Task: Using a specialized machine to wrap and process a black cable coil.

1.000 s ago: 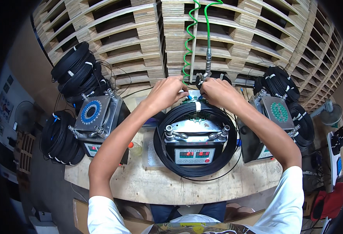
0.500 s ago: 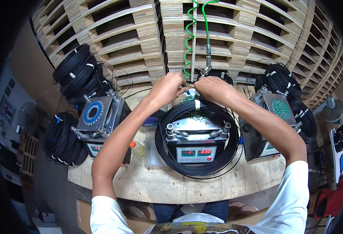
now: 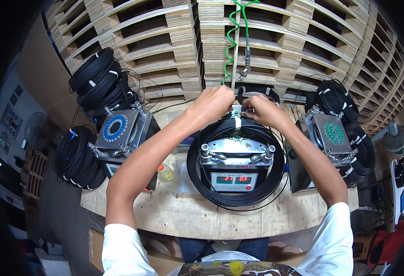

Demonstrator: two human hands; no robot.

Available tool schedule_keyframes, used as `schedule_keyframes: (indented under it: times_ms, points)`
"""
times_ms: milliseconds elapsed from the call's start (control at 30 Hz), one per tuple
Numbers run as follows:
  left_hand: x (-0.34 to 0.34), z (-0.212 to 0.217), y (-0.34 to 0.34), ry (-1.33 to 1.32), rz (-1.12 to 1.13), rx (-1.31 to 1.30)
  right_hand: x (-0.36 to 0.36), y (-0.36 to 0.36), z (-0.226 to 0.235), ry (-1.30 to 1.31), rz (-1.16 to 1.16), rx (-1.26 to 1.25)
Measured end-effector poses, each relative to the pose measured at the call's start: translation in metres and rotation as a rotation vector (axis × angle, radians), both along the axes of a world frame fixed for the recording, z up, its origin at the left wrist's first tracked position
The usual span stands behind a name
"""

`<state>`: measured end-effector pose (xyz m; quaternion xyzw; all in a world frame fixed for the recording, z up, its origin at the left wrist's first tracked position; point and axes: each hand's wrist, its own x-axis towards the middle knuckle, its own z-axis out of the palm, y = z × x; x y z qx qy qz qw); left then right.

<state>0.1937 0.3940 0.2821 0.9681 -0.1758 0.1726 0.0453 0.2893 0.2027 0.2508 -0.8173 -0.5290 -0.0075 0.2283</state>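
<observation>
A coil of black cable [image 3: 220,195] is wound around a metal winding machine [image 3: 236,158] with a red-and-green digital display at the middle of the wooden bench. My left hand [image 3: 216,102] and my right hand [image 3: 258,109] meet at the far top of the coil. Both pinch a white tie strip [image 3: 237,122] that wraps across the cable bundle there. The fingertips hide the strip's upper end.
Similar winding machines stand at left [image 3: 117,130] and right [image 3: 333,133], each beside stacks of finished black coils [image 3: 96,76] [image 3: 75,158]. A green spiral air hose [image 3: 229,41] with a metal fitting hangs over stacked wooden pallets [image 3: 156,41] behind. An orange-capped bottle [image 3: 165,172] lies left of the coil.
Both hands have stayed at the top of the coil and drawn slightly closer together around the white tie. The view has shifted a little.
</observation>
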Motion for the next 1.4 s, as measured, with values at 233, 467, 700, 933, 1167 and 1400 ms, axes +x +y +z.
schedule_keyframes:
  times_ms: [233, 467, 700, 933, 1167, 1400]
  points:
    - [0.007, 0.012, -0.017, 0.086, 0.031, 0.185, -0.009, -0.005, -0.002, 0.064, -0.083, 0.041]
    - [0.020, 0.011, 0.005, 0.311, 0.005, 0.000, 0.010, -0.013, 0.017, 0.307, -0.002, -0.148]
    - [0.071, -0.028, 0.037, 0.631, -0.092, -0.327, 0.077, 0.003, 0.021, 0.278, -0.329, -0.348]
    - [0.083, -0.040, 0.041, 0.575, -0.115, -0.360, 0.099, 0.019, -0.005, 0.704, -0.508, -0.316]
    - [0.079, -0.043, 0.045, 0.563, -0.133, -0.373, 0.097, -0.022, -0.043, 0.970, -0.567, 0.345]
    - [0.072, -0.036, 0.040, 0.640, -0.063, -0.429, 0.080, -0.051, -0.051, 1.216, -0.178, 0.652]
